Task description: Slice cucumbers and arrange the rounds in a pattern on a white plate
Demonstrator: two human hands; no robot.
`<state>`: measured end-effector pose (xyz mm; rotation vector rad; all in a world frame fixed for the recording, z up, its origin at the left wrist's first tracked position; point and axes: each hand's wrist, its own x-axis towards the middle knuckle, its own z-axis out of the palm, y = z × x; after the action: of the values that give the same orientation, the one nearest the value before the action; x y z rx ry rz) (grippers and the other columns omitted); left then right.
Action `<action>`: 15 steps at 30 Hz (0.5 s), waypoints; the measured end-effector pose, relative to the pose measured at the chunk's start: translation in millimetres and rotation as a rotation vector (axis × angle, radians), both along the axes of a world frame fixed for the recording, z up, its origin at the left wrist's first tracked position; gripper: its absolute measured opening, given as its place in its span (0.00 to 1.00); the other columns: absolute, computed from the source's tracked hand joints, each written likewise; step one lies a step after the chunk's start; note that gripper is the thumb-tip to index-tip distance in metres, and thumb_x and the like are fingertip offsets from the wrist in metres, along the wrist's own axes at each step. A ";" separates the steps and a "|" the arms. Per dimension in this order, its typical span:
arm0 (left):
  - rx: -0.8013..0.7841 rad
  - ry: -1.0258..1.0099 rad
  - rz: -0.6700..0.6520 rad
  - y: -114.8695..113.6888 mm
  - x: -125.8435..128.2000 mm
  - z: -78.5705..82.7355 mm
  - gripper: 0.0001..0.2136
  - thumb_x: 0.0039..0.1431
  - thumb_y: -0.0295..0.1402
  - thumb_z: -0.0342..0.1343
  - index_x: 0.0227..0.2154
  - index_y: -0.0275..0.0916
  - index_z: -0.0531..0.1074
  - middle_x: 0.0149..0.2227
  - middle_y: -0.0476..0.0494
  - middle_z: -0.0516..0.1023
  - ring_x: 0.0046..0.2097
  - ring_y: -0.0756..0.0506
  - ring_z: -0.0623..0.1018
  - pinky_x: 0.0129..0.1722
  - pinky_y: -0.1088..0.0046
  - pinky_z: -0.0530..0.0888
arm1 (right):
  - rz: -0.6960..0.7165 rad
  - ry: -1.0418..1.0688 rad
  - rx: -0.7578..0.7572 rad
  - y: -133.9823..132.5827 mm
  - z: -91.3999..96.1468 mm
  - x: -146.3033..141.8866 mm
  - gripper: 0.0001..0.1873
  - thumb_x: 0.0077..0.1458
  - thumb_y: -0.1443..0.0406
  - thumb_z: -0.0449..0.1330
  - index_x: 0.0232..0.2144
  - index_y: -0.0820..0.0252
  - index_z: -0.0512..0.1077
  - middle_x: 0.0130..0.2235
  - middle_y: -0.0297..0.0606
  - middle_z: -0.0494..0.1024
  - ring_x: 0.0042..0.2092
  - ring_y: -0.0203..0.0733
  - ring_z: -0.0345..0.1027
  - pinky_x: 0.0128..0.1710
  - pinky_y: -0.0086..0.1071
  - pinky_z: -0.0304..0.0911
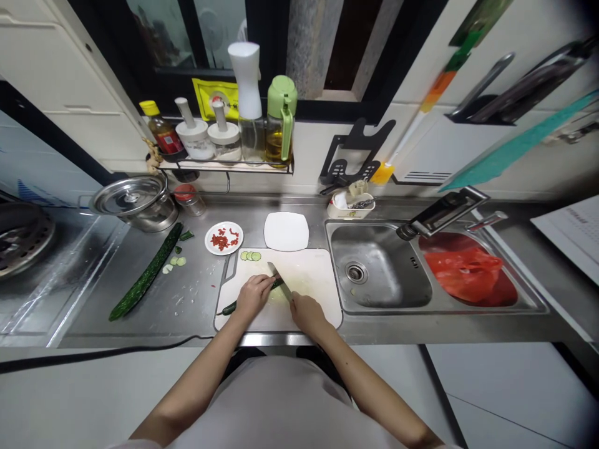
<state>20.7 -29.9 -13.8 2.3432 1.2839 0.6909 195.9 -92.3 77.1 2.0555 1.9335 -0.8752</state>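
My left hand (pixel 254 295) presses a long dark green chili pepper (pixel 229 308) onto the white cutting board (pixel 318 268), its thin stem sticking out to the left. In my right hand (pixel 307 312) is a kitchen knife (pixel 282 284), its blade pointing up and left across the pepper's far end, close to my left fingertips. Several cucumber slices (pixel 251 256) lie at the board's upper left corner. Behind the board are a white plate of chopped red pieces (pixel 224 238) and a white square plate (pixel 286 231).
Left on the steel counter lie a long cucumber (pixel 146 274) and garlic cloves (pixel 176 262), with a lidded pot (pixel 140 202) behind. A sink (pixel 384 268) borders the board at right; a red plastic bag (pixel 463 274) sits in the second basin. Bottles stand on a wall rack (pixel 224 165).
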 end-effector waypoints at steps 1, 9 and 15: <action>0.011 -0.007 -0.001 -0.2 0.2 0.0 0.13 0.65 0.34 0.49 0.45 0.44 0.76 0.42 0.44 0.77 0.44 0.47 0.73 0.45 0.68 0.72 | 0.001 0.002 -0.019 -0.5 1.0 0.8 0.16 0.62 0.66 0.44 0.46 0.63 0.68 0.40 0.49 0.78 0.43 0.48 0.72 0.37 0.34 0.59; 0.065 -0.032 -0.009 1.1 -0.3 -1.1 0.12 0.64 0.34 0.49 0.44 0.44 0.76 0.41 0.44 0.78 0.42 0.46 0.74 0.43 0.68 0.73 | 0.027 0.001 -0.062 -8.9 8.1 8.2 0.16 0.62 0.67 0.45 0.47 0.63 0.68 0.41 0.48 0.78 0.44 0.47 0.72 0.38 0.33 0.59; 0.057 -0.029 -0.007 1.2 -0.6 -0.3 0.12 0.64 0.34 0.49 0.45 0.43 0.76 0.42 0.44 0.78 0.42 0.46 0.74 0.43 0.68 0.73 | 0.029 0.000 -0.064 -15.1 8.1 12.0 0.16 0.63 0.67 0.45 0.47 0.62 0.68 0.40 0.48 0.78 0.44 0.47 0.72 0.38 0.33 0.59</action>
<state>20.1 -28.7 -14.1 2.3726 1.2590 0.7654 208.0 -107.5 85.2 1.9864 1.9048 -0.9181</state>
